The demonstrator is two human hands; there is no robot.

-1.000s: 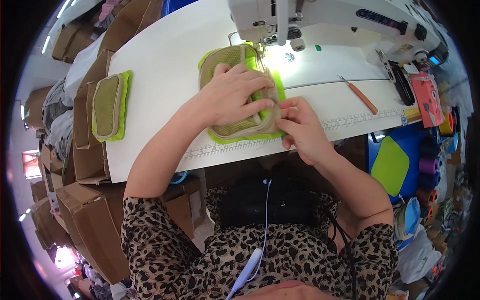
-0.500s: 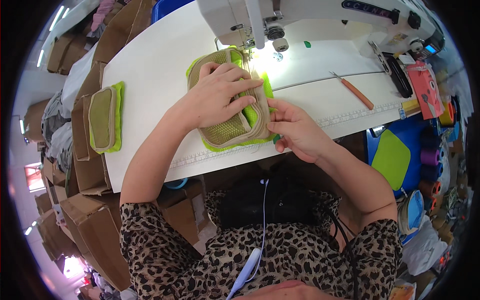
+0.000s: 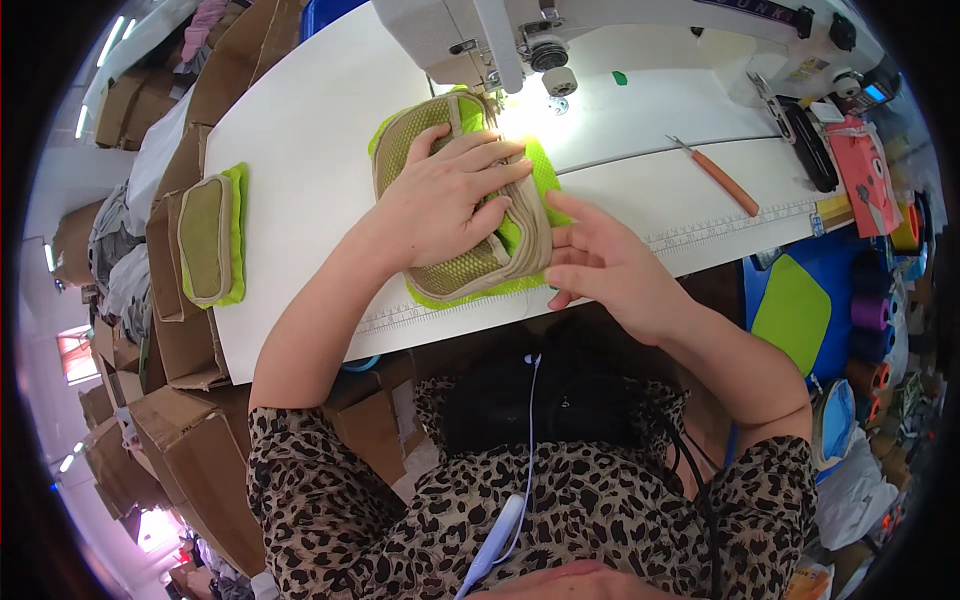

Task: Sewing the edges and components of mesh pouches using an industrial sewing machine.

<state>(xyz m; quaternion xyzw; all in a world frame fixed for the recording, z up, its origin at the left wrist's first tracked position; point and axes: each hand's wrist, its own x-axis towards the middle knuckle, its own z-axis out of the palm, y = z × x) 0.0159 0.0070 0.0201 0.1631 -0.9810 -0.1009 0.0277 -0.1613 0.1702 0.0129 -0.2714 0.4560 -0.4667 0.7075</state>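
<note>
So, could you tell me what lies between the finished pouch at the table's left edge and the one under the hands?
In the head view, only bare white table separates the finished pouch from the pouch being sewn.

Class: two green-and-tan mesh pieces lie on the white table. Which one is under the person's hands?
The mesh piece at the sewing machine; the left hand lies on it. The other piece lies untouched at the table's left edge.
</note>
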